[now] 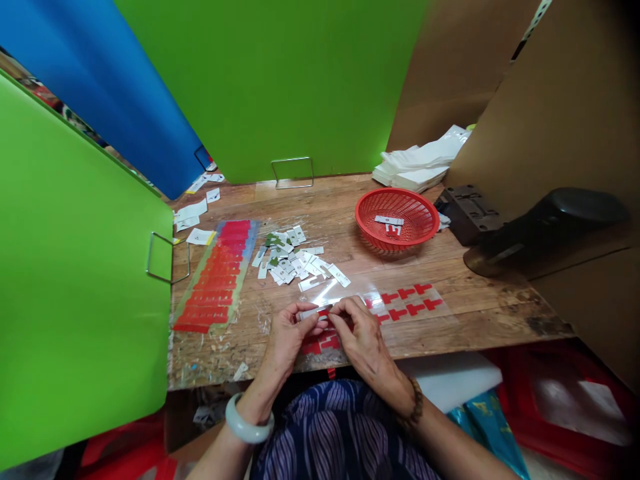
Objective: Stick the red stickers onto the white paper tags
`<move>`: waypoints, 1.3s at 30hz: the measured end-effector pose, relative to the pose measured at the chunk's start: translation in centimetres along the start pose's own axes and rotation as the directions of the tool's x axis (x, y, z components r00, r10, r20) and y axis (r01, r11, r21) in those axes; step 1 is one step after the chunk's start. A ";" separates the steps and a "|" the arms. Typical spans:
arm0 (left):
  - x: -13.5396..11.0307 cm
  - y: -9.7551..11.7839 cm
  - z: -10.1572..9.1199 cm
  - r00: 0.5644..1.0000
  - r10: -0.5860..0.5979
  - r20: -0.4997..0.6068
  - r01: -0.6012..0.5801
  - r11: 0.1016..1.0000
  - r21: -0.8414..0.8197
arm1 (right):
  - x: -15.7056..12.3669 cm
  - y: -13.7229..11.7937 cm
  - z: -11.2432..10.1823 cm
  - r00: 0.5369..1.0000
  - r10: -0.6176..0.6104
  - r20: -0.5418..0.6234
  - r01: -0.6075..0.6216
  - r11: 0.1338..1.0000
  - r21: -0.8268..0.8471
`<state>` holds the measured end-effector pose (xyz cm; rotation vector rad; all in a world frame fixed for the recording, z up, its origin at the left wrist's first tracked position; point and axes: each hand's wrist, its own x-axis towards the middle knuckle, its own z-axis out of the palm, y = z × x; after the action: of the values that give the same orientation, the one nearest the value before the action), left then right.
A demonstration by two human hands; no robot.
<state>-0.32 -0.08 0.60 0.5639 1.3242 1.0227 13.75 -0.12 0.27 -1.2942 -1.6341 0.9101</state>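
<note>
My left hand (291, 331) and my right hand (361, 331) meet at the near edge of the wooden table (450, 267). Together they pinch a small white strip (314, 311) with a red sticker at its right end. Both hands' fingers are closed on it. Under the hands lies a clear sheet with red T-shaped stickers (407, 301). A pile of small white strips (293, 260) lies just beyond the hands. A red basket (397, 218) at the right back holds a few finished strips.
A stack of red sticker sheets (217, 277) lies at the left. Green panels (75, 287) wall the left and back, with a blue panel behind. White bags (420, 167) are stacked at the back right. A dark device (540, 227) and cardboard stand at the right.
</note>
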 end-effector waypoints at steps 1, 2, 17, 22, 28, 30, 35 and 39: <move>0.1 0.0 0.0 1.000 0.004 -0.001 -0.004 1.000 0.001 | -0.1 0.0 0.2 1.000 -0.002 -0.012 0.002 1.000 -0.001; 0.1 -0.1 -0.1 1.000 0.008 -0.001 -0.008 1.000 0.004 | -0.1 0.0 0.3 1.000 -0.001 -0.023 0.001 1.000 0.003; 0.4 -0.1 0.0 0.999 -0.051 0.015 0.051 0.999 0.002 | 1.0 2.1 0.6 0.956 0.279 0.096 -0.294 0.923 0.247; 0.3 -0.1 0.0 0.997 -0.073 0.005 0.073 0.997 0.003 | 1.1 2.6 0.6 0.955 0.275 0.110 -0.292 0.936 0.194; 0.4 -0.2 -0.1 0.997 -0.075 0.007 0.075 0.997 0.002 | 1.4 2.2 0.8 0.962 0.261 0.079 -0.267 0.959 0.092; 0.4 -0.2 -0.1 0.998 -0.067 0.011 0.067 0.998 0.007 | 1.4 1.9 0.7 0.966 0.251 0.065 -0.255 0.965 0.057; 0.3 -0.2 0.0 0.999 -0.043 0.005 0.043 0.999 0.030 | 1.2 1.6 0.8 0.971 0.230 0.064 -0.230 0.973 0.000; 0.2 -0.4 -0.2 1.000 -0.026 0.002 0.026 0.999 0.029 | 0.9 2.0 1.2 0.981 0.192 0.033 -0.192 0.981 -0.029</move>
<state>-0.40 -0.14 0.15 0.5683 1.3429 0.9829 13.31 1.16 -1.83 -1.4807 -1.5719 1.0356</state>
